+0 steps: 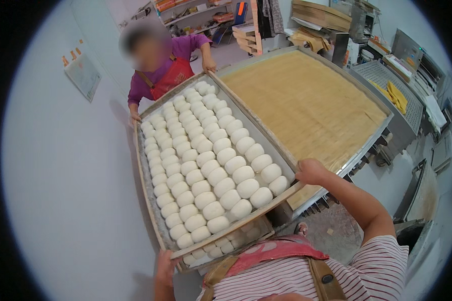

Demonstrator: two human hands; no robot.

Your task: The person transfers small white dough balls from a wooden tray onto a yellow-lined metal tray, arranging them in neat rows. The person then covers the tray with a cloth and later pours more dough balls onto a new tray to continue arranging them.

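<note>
A large wooden-framed tray (261, 129) fills the middle of my view, tilted across the picture. Rows of round white dough buns (203, 158) cover its base. My right hand (312, 171) grips the near right corner of the frame. At the near left corner my left hand (165, 263) is on the wood, its fingers partly hidden by the rim. Across from me another person (165, 71) in a purple top and red apron holds the far end with both hands. Beneath the near edge shows a second wooden tray (263, 229) with more buns.
To the right stands a metal-edged table (361, 158) topped with a tan cloth (301, 105). A perforated metal surface (410, 101) with a yellow cloth (395, 97) lies beyond. The white wall (71, 169) runs close along the left. Shelves (196, 15) stand at the back.
</note>
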